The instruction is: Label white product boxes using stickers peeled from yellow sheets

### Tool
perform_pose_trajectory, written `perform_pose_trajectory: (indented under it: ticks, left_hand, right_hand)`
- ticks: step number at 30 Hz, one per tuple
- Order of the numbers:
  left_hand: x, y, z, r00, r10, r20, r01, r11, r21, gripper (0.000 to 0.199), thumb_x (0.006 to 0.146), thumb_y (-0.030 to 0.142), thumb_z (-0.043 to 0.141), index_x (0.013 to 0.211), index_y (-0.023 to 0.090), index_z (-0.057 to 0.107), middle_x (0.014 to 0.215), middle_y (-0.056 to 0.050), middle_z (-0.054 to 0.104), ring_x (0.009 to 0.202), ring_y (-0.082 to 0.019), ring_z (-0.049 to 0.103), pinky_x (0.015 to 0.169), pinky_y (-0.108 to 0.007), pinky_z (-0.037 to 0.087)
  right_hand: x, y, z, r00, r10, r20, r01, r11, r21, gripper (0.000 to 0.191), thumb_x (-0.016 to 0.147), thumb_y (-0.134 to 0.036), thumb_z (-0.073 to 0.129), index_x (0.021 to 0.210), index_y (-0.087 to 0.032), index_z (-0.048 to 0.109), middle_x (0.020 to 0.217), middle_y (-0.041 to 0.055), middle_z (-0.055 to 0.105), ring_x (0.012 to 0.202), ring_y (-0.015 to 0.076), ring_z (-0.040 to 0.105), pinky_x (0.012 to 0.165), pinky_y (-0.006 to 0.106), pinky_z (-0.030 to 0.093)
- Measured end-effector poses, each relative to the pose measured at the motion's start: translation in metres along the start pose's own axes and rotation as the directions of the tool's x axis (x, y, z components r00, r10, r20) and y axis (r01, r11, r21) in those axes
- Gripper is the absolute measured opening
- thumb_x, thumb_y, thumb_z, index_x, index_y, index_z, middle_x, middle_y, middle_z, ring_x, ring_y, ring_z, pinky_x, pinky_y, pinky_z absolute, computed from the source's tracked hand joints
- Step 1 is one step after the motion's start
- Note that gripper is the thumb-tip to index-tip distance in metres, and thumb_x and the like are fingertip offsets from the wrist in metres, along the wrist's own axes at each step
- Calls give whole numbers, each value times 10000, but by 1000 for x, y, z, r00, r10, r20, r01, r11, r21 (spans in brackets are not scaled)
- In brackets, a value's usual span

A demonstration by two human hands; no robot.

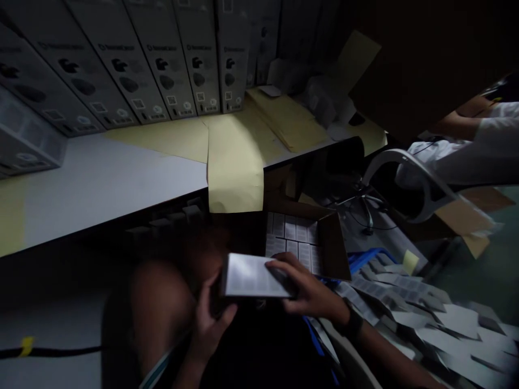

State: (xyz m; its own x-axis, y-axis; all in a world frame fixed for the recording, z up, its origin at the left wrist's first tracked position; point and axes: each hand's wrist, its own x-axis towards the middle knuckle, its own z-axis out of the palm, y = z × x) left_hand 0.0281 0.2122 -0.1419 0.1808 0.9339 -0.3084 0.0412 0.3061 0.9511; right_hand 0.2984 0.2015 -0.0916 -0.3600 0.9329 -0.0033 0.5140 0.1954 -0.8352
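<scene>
A small white box with a printed top face (251, 276) is held level above my lap, its near side dark. My left hand (213, 319) grips its left end, fingers on the far side and thumb near the front corner. At the right end my right hand (302, 286) holds it, with fingers over the top edge and thumb below. Just beyond the hands, an open cardboard carton (334, 243) holds several similar white boxes in rows.
A white table (133, 173) carries a row of tall boxes (162, 70) and yellow sheets (235, 167), one hanging over the edge. Flattened white cartons (438, 319) lie at right. A white-framed chair (421, 178) and a person's arm (458, 125) are at the upper right.
</scene>
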Motion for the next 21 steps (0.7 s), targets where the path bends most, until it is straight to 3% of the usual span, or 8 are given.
perform_pose_trajectory:
  ticks: [3,5,8,11,16,21]
  left_hand:
    - [20,9,10,994,72,77,-77,995,61,549,805,417,679,1303,256,514,1478,-77,452,1267,-228,556,898,-284,551]
    - [34,5,6,992,96,80,-103,990,99,483,831,397,651,1268,230,530,1442,-93,483,1211,-206,589,867,-268,546]
    - [47,-6,-6,999,37,31,-41,994,105,475,826,433,648,1214,179,545,1295,-120,593,1090,-184,645,856,-260,542]
    - [50,-15,-18,999,-15,-36,18,994,106,492,795,477,667,1154,152,578,1214,-124,637,1051,-182,661,867,-256,545]
    - [40,-26,-46,992,10,-128,12,985,173,514,802,512,640,1152,139,591,1170,-120,660,1039,-183,670,872,-269,563]
    - [35,-33,-100,984,133,-117,-53,853,520,429,832,509,601,1124,198,650,1162,-56,670,1080,-183,647,1027,-335,516]
  right_hand:
    - [-29,52,-25,973,134,-190,-157,981,-111,638,830,-260,638,1430,-252,419,1326,129,473,1236,255,499,1046,414,430]
    - [-45,96,-33,915,227,-335,-309,926,-217,624,839,-297,627,1421,-203,422,1254,140,519,1166,267,537,1007,438,449]
    - [-57,157,-28,770,438,-464,-599,747,-289,646,798,-323,633,1398,-144,473,1113,128,534,1019,272,570,911,439,486]
    - [-54,199,-9,714,525,-463,-680,677,-280,617,767,-285,638,1348,-107,527,1010,108,536,956,262,571,883,420,485]
    - [-39,231,23,618,655,-435,-780,581,-232,653,752,-265,671,1354,-71,508,984,116,553,930,248,573,869,364,473]
    - [-21,236,55,552,738,-387,-831,522,-191,609,800,-246,699,1343,-53,502,998,137,586,868,221,589,823,351,473]
